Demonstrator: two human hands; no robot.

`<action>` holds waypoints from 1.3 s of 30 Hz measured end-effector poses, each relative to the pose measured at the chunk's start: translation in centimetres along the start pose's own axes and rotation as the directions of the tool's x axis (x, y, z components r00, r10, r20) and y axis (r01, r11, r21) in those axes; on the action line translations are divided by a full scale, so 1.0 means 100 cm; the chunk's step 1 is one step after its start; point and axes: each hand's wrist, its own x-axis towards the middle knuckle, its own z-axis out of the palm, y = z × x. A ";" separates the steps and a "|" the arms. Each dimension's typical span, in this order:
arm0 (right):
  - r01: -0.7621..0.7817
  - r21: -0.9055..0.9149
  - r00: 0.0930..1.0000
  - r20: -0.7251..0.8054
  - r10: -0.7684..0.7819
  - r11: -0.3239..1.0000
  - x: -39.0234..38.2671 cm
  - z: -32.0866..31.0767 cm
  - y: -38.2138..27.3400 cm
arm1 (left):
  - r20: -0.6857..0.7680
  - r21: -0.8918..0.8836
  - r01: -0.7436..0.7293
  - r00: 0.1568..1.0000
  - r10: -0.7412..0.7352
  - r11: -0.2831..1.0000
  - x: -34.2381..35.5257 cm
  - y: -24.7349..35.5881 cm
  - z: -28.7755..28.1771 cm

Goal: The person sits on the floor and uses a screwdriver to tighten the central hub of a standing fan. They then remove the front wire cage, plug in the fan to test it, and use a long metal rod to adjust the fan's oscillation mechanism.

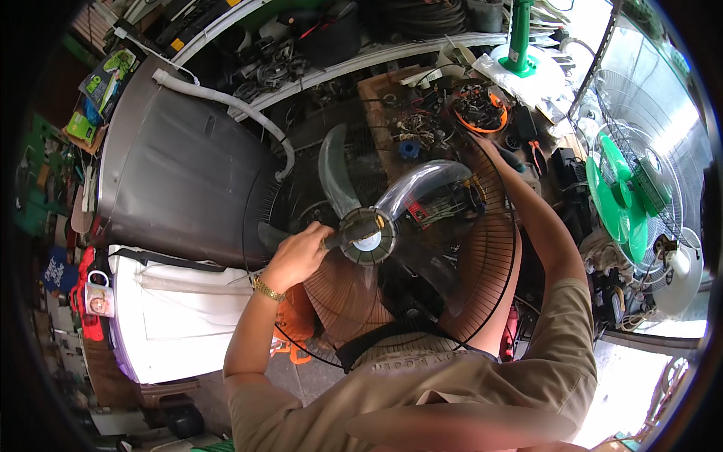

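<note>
A fan with clear, see-through blades (pixel 416 185) and a round black wire guard (pixel 503 260) rests over my lap. My left hand (pixel 299 258) comes in from the left, its fingers closed on a dark elongated piece (pixel 363 229) that lies across the fan's hub (pixel 367 253). I cannot make out what kind of piece it is. Stretched out to the far right side, my right hand (pixel 486 148) is at the guard's rim, seemingly closed on it; its fingertips are mostly hidden.
Beyond the guard, an orange bowl of small parts (pixel 479 110), a blue spool (pixel 409 149) and orange-handled pliers (pixel 537 158) crowd a wooden tray. A grey metal panel (pixel 181 162) and white box (pixel 184 316) stand left. Green fan blades (pixel 620 194) are at right.
</note>
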 end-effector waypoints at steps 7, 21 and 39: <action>0.006 -0.575 0.967 -0.205 -0.152 0.818 0.032 -0.056 -0.084 | -0.059 -0.078 -0.027 0.998 0.022 0.997 -0.010 -0.013 -0.005; -0.343 0.563 0.666 -0.419 0.617 0.752 0.021 -0.185 -0.024 | -0.354 -0.893 -0.442 0.807 0.473 0.087 0.070 0.093 -0.111; -0.290 0.773 0.429 -0.422 0.798 0.565 -0.165 -0.349 -0.088 | -0.423 -0.903 -0.389 0.726 0.542 -0.183 0.189 0.119 -0.079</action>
